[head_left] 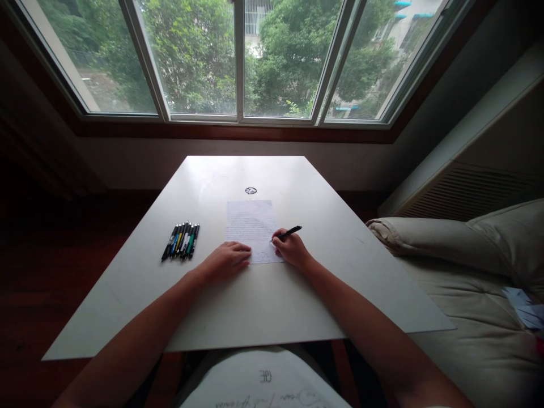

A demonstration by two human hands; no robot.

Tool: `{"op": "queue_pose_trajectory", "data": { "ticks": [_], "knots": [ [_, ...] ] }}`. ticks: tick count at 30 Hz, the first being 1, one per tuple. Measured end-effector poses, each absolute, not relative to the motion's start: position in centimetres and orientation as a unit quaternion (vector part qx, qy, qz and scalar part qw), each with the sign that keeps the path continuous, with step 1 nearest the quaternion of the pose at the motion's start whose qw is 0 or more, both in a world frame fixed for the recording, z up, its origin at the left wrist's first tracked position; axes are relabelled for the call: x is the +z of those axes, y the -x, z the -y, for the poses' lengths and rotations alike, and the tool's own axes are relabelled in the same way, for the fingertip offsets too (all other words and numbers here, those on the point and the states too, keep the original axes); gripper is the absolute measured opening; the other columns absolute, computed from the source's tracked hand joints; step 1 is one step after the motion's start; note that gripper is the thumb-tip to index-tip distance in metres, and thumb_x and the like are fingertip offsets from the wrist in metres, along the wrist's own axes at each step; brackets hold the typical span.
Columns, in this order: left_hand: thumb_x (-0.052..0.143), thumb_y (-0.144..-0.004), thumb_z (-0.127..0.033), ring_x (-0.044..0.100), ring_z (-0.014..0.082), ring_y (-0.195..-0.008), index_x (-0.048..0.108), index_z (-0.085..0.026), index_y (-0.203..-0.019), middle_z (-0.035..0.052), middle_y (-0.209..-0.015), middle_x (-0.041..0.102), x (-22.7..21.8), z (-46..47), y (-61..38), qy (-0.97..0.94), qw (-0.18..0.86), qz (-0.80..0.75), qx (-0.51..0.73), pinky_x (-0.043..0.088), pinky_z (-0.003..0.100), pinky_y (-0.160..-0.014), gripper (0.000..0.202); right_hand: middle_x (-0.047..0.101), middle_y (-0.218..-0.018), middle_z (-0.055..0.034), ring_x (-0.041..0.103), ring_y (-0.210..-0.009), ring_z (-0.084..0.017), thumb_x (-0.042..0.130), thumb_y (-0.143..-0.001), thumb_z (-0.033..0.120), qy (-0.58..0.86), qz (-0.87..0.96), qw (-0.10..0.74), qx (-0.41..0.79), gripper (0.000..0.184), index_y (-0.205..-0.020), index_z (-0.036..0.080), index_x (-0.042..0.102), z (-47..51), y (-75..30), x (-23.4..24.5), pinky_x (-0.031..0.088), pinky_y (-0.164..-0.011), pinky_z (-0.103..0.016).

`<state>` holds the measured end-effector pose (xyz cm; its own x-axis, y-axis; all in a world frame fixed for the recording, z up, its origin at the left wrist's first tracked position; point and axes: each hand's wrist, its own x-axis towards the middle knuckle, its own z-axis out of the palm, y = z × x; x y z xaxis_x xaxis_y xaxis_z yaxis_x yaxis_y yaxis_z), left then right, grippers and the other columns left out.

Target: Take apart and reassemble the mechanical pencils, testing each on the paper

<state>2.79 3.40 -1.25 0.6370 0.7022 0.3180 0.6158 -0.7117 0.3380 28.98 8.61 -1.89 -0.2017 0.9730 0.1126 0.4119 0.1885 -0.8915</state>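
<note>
A sheet of paper (250,218) covered in lines of handwriting lies on the white table (255,306). My right hand (292,249) grips a black pen (290,232), its tip down near the right side of the sheet. The pen slants up to the right. Flat on the sheet's lower left corner rests my left hand (227,259), fingers stretched out and holding nothing. To the left of that hand, several pens (181,241) lie side by side in a group, mostly dark with some coloured barrels.
Beyond the paper is a small dark round mark (250,191) on the tabletop. A beige sofa (454,294) stands along the right side, with some papers (525,306) on it. A wide window (240,62) is behind the table.
</note>
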Motion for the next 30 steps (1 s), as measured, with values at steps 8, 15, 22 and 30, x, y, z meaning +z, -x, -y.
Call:
{"op": "queue_pose_trajectory", "data": {
  "ticks": [8, 15, 22, 30],
  "knots": [
    [0.056, -0.097, -0.031, 0.062, 0.0225, -0.113, 0.068, -0.028, -0.119, 0.0053, -0.124, 0.068, -1.25, -3.4, -2.83, -0.899, 0.101, -0.365, 0.222, 0.047, 0.037, -0.101, 0.026, 0.057, -0.051, 0.004, 0.058, -0.046, -0.013, 0.055, -0.077, 0.026, 0.513, 0.674, 0.371, 0.38, 0.014, -0.082, 0.018, 0.064, -8.6, -28.82, -1.87, 0.047, -0.051, -0.022],
    [0.055, -0.097, -0.03, 0.062, 0.0233, -0.113, 0.069, -0.027, -0.118, 0.0052, -0.125, 0.068, -1.17, -3.39, -2.91, -0.898, 0.101, -0.371, 0.213, 0.046, 0.038, -0.101, 0.025, 0.056, -0.05, 0.0042, 0.058, -0.043, -0.013, 0.054, -0.076, 0.027, 0.519, 0.666, 0.376, 0.381, 0.014, -0.081, 0.018, 0.064, -8.59, -28.68, -1.87, 0.045, -0.048, -0.021],
    [0.055, -0.097, -0.031, 0.062, 0.0233, -0.114, 0.069, -0.026, -0.118, 0.0056, -0.125, 0.068, -1.13, -3.34, -2.85, -0.898, 0.105, -0.367, 0.219, 0.047, 0.038, -0.101, 0.026, 0.057, -0.049, 0.0036, 0.056, -0.041, -0.012, 0.055, -0.075, 0.027, 0.521, 0.661, 0.374, 0.39, 0.014, -0.08, 0.017, 0.063, -8.62, -28.66, -1.83, 0.044, -0.045, -0.021],
    [0.054, -0.097, -0.033, 0.062, 0.023, -0.113, 0.069, -0.027, -0.119, 0.0063, -0.124, 0.068, -1.31, -3.4, -2.87, -0.897, 0.104, -0.364, 0.229, 0.048, 0.038, -0.101, 0.027, 0.057, -0.05, 0.0041, 0.056, -0.041, -0.013, 0.056, -0.076, 0.027, 0.52, 0.66, 0.376, 0.39, 0.013, -0.08, 0.018, 0.064, -8.62, -28.71, -1.97, 0.044, -0.045, -0.021]
  ]
}}
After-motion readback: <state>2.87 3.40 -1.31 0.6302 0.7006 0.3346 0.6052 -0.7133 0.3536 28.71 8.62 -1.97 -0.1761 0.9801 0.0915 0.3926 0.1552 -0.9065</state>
